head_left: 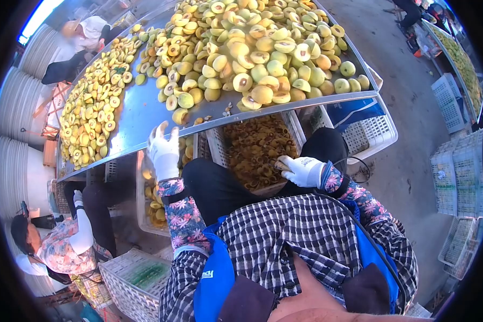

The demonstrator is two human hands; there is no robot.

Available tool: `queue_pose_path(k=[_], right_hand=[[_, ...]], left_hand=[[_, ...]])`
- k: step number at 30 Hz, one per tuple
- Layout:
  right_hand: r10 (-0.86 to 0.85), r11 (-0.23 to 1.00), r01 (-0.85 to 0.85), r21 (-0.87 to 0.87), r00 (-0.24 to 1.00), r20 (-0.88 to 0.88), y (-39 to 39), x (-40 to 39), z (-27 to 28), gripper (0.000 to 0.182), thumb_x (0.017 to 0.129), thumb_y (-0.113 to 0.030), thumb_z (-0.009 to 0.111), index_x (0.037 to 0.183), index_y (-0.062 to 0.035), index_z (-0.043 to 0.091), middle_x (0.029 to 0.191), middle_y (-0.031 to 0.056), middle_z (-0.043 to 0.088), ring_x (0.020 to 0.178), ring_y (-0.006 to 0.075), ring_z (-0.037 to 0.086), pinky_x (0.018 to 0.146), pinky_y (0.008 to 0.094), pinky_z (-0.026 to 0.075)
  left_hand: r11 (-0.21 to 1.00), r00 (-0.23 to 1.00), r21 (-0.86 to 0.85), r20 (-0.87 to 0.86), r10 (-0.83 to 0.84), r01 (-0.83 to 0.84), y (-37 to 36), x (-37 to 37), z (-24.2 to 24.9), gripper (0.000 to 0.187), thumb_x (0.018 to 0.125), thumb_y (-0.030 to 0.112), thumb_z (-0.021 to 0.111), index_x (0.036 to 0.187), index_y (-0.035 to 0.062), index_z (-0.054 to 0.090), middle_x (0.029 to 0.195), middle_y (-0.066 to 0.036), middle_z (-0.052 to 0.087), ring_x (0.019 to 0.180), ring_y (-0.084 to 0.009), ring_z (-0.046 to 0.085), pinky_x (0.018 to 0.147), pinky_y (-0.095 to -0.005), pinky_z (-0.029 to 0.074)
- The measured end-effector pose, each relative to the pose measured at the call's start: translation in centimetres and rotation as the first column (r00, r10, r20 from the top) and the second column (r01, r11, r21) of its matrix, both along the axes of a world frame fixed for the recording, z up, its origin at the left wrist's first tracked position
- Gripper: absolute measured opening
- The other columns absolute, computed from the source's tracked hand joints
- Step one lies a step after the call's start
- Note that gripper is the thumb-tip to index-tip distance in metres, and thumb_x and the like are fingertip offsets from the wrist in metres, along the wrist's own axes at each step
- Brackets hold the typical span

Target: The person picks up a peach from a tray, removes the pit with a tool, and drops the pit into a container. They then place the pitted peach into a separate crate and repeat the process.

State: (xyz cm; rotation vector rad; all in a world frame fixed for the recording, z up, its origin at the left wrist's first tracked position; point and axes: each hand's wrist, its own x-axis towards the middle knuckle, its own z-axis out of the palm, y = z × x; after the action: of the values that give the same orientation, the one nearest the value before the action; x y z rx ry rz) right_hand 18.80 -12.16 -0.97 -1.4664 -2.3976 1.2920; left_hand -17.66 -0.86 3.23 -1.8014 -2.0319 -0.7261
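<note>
A metal-topped table (129, 115) bears a big heap of halved yellow-green fruit (252, 51), some cut faces showing brown centres. At its near edge my left hand (163, 153), in a white glove, has its fingers apart and nothing visible in them. Over my lap my right hand (304, 170), also gloved, is closed, with something small and brownish at its fingertips that I cannot make out. Below that hand, between my knees, stands a white crate (218, 150) full of brown scraps (257, 147). Crates with more fruit (155, 209) stand left of my legs, partly under the table.
A second pile of fruit halves (94, 115) lies on the table's left part. A co-worker (64, 241) sits at the left, another person (88, 32) farther back. A white basket (367, 134) stands right of my knee; stacked crates (459, 172) are at the far right.
</note>
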Motion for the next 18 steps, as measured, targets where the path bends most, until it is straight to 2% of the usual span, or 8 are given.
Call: queue_pose_path(k=[2,4,6,9,11,15,17,18], right_hand=[[-0.03,0.996,0.034,0.08,0.999,-0.044,0.1,-0.4,-1.0,0.051,0.093,-0.025,0.048,0.136,-0.0025,0.033,0.094,0.0261,0.065,0.09,0.0407,0.063,0.08,0.0456,0.049],[-0.045,0.998,0.044,0.053,0.999,0.018,0.5,-1.0,0.6,0.053,0.093,-0.024,0.049,0.139,-0.0049,0.03,0.095,0.0259,0.065,0.09,0.041,0.063,0.08,0.0455,0.05],[-0.056,0.998,0.054,0.032,0.995,0.085,0.6,-1.2,1.3,0.057,0.093,-0.022,0.05,0.142,-0.0074,0.026,0.095,0.026,0.064,0.089,0.0414,0.063,0.08,0.0455,0.05],[-0.08,0.996,0.078,0.05,0.996,0.04,0.2,-0.9,0.3,0.056,0.093,-0.022,0.05,0.142,-0.0088,0.027,0.094,0.0263,0.064,0.089,0.0413,0.063,0.079,0.0456,0.05],[-0.089,0.99,0.096,0.103,0.994,-0.068,-0.1,-0.7,0.1,0.056,0.093,-0.023,0.051,0.142,-0.0101,0.028,0.093,0.0263,0.064,0.088,0.0413,0.063,0.079,0.0453,0.05],[-0.062,0.998,0.062,-0.018,0.997,0.045,-0.3,-0.5,0.5,0.056,0.092,-0.023,0.051,0.14,-0.005,0.029,0.101,0.0236,0.065,0.094,0.0407,0.062,0.082,0.0449,0.049],[-0.086,0.993,0.094,0.076,0.992,-0.093,-0.5,-0.4,0.2,0.055,0.092,-0.023,0.052,0.139,-0.004,0.03,0.1,0.0242,0.065,0.094,0.0409,0.062,0.082,0.0453,0.049],[-0.083,0.993,0.091,0.081,0.992,-0.096,-0.4,-0.4,0.3,0.055,0.092,-0.023,0.052,0.139,-0.004,0.03,0.1,0.0242,0.065,0.094,0.0409,0.062,0.082,0.0453,0.049]], left_hand=[[0.949,0.909,-0.085,0.324,-0.262,0.304,1.3,2.3,0.3,0.037,0.085,0.03,0.065,0.111,0.0028,0.064,0.098,-0.016,0.068,0.092,-0.0324,0.064,0.083,-0.0378,0.049],[0.821,0.672,-0.207,0.694,-0.261,0.533,3.2,6.3,-0.5,0.038,0.086,0.032,0.064,0.11,0.0028,0.065,0.105,-0.016,0.067,0.094,-0.0265,0.065,0.084,-0.0358,0.05],[0.805,0.806,-0.311,0.505,-0.309,0.504,3.9,11.4,-0.4,0.045,0.085,0.041,0.064,0.111,0.0035,0.065,0.104,-0.016,0.066,0.098,-0.0285,0.063,0.088,-0.0371,0.048],[0.756,0.84,-0.374,0.323,-0.437,0.537,4.4,16.9,0.2,0.069,0.078,0.052,0.069,0.128,0.0071,0.054,0.127,-0.021,0.053,0.118,-0.0346,0.051,0.099,-0.0412,0.042],[0.756,0.824,-0.329,0.219,-0.522,0.566,4.5,19.5,-0.2,0.068,0.077,0.051,0.069,0.128,0.0089,0.053,0.127,-0.02,0.053,0.119,-0.0343,0.05,0.099,-0.0422,0.042],[0.708,0.745,-0.273,0.406,-0.528,0.651,6.1,20.0,-2.0,0.062,0.073,0.04,0.076,0.122,0.0087,0.054,0.117,-0.019,0.059,0.106,-0.0375,0.058,0.092,-0.0429,0.047],[0.702,0.718,-0.234,0.435,-0.543,0.673,6.8,19.0,-2.7,0.057,0.075,0.029,0.076,0.12,0.0046,0.052,0.109,-0.016,0.062,0.102,-0.03,0.06,0.088,-0.0406,0.048],[0.711,0.548,-0.117,0.726,-0.416,0.693,7.5,18.3,-3.5,0.052,0.077,0.025,0.074,0.119,0.0033,0.051,0.108,-0.015,0.062,0.102,-0.0279,0.061,0.085,-0.0382,0.049]])
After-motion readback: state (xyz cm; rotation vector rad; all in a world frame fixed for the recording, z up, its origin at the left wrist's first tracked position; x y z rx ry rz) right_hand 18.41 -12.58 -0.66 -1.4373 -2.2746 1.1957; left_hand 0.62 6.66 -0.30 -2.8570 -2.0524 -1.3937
